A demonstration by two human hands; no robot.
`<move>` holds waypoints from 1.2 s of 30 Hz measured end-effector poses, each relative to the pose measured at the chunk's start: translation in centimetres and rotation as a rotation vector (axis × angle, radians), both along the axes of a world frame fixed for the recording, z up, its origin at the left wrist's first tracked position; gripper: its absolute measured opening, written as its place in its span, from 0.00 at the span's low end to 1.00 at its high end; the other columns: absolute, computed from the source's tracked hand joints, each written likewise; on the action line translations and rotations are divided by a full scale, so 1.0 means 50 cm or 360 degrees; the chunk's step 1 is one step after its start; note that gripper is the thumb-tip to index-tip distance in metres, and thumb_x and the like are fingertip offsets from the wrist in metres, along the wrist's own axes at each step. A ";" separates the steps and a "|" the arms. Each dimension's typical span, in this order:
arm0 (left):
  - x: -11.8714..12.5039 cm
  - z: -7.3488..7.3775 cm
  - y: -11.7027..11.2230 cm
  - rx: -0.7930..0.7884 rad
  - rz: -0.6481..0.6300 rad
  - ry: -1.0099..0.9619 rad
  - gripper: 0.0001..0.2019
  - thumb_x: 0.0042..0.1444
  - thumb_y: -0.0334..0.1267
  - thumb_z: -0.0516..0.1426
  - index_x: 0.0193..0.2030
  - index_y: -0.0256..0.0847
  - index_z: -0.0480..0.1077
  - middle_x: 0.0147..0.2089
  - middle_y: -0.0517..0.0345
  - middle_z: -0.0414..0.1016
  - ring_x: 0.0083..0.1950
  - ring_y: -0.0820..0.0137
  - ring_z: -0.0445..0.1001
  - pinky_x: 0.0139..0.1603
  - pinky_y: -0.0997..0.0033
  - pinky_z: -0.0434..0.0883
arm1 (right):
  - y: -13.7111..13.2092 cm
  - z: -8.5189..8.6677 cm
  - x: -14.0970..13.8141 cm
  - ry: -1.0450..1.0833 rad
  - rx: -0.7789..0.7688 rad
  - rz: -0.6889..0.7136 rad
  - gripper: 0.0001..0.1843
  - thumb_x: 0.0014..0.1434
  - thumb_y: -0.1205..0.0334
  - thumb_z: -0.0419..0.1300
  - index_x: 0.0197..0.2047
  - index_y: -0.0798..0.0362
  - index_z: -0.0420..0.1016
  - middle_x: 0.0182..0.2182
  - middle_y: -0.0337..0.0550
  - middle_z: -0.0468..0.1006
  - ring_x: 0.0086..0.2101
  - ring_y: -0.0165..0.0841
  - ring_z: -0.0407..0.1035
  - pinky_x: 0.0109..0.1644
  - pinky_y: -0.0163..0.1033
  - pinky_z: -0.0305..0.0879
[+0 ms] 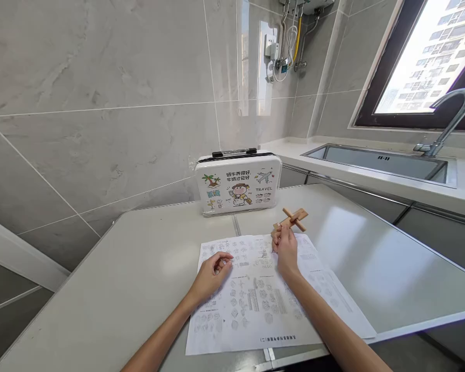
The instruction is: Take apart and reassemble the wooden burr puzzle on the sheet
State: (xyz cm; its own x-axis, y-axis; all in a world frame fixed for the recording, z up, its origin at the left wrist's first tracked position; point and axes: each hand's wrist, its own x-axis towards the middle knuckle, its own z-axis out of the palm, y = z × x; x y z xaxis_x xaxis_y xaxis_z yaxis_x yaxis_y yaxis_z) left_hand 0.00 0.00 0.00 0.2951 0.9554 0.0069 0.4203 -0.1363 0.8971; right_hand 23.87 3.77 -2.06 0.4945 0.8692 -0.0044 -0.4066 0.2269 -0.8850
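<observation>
My left hand (212, 275) rests on the left part of a printed paper sheet (256, 328), its fingers loosely curled and nothing visible in them. Further right, my right hand (285, 249) is closed, with fingertips pinching the near end of a small wooden puzzle piece (293, 219). This light-brown wood forms a cross: a flat wider bar with a thinner stick across it. It sits just past the sheet's far edge. Rows of small drawings of assembled shapes cover the sheet. The fingers hide part of the held end.
A white cartoon-printed case (238, 188) with a black handle stands against the tiled wall. The grey table (139, 289) has a seam down its middle. On the right are a counter with a sink (375, 160), a faucet (455, 116) and a window.
</observation>
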 end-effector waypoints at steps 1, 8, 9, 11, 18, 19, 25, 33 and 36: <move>0.000 -0.001 0.001 0.0006 0.0001 -0.0003 0.17 0.64 0.53 0.58 0.49 0.43 0.75 0.31 0.63 0.66 0.34 0.69 0.64 0.39 0.70 0.64 | -0.005 0.005 -0.009 -0.0078 0.0026 0.0060 0.22 0.64 0.37 0.58 0.34 0.47 0.66 0.21 0.31 0.60 0.18 0.27 0.52 0.18 0.34 0.50; -0.001 -0.012 0.007 0.0066 0.0012 -0.0095 0.19 0.65 0.54 0.57 0.52 0.42 0.73 0.34 0.60 0.70 0.35 0.70 0.67 0.39 0.70 0.66 | -0.035 0.001 -0.059 -0.0886 0.0236 0.0545 0.21 0.69 0.40 0.52 0.34 0.46 0.68 0.18 0.33 0.64 0.19 0.31 0.56 0.26 0.37 0.53; -0.001 -0.013 0.008 0.0075 0.0009 -0.0139 0.19 0.64 0.53 0.58 0.54 0.42 0.72 0.37 0.58 0.72 0.37 0.70 0.69 0.41 0.69 0.68 | -0.038 -0.002 -0.062 -0.0972 0.0250 0.0601 0.20 0.69 0.41 0.52 0.33 0.46 0.68 0.18 0.33 0.65 0.19 0.32 0.58 0.28 0.38 0.55; -0.002 -0.018 0.011 0.0109 -0.0002 -0.0232 0.20 0.63 0.52 0.59 0.57 0.43 0.69 0.46 0.53 0.75 0.42 0.69 0.72 0.47 0.67 0.70 | -0.043 -0.007 -0.067 -0.1116 0.0279 0.0690 0.19 0.69 0.44 0.53 0.31 0.46 0.69 0.20 0.36 0.69 0.21 0.34 0.62 0.31 0.38 0.56; -0.011 -0.035 0.024 0.0151 -0.0117 -0.0569 0.38 0.56 0.54 0.66 0.69 0.46 0.58 0.67 0.41 0.67 0.65 0.55 0.68 0.63 0.55 0.66 | -0.063 -0.001 -0.072 -0.1440 0.0424 0.1016 0.21 0.72 0.51 0.49 0.28 0.47 0.66 0.22 0.37 0.71 0.24 0.34 0.65 0.35 0.38 0.57; -0.011 -0.032 0.022 0.0126 -0.0142 -0.0597 0.41 0.54 0.56 0.67 0.70 0.45 0.58 0.69 0.40 0.65 0.67 0.53 0.67 0.65 0.54 0.65 | -0.067 0.003 -0.073 -0.1460 0.0445 0.1087 0.21 0.72 0.52 0.49 0.27 0.48 0.66 0.22 0.38 0.71 0.24 0.34 0.65 0.35 0.38 0.58; -0.009 0.007 0.007 -0.0127 -0.0261 -0.0644 0.44 0.47 0.59 0.70 0.69 0.44 0.64 0.68 0.41 0.69 0.67 0.48 0.69 0.67 0.49 0.66 | -0.086 0.023 -0.078 -0.1468 0.0472 0.1371 0.25 0.73 0.50 0.48 0.25 0.49 0.68 0.23 0.38 0.74 0.24 0.33 0.65 0.34 0.37 0.59; -0.008 0.005 0.007 0.0103 -0.0096 -0.0546 0.35 0.48 0.47 0.72 0.63 0.46 0.69 0.63 0.46 0.74 0.65 0.53 0.71 0.68 0.51 0.66 | -0.072 0.019 -0.075 -0.0963 0.0180 0.1343 0.27 0.70 0.37 0.46 0.32 0.49 0.68 0.19 0.34 0.72 0.18 0.29 0.62 0.27 0.35 0.60; -0.004 0.000 0.000 0.0153 -0.0057 -0.0369 0.40 0.45 0.42 0.74 0.66 0.47 0.66 0.63 0.46 0.73 0.65 0.53 0.70 0.68 0.50 0.66 | -0.064 0.016 -0.070 -0.0720 0.0094 0.1418 0.28 0.68 0.34 0.49 0.32 0.50 0.66 0.18 0.34 0.71 0.16 0.27 0.59 0.21 0.32 0.53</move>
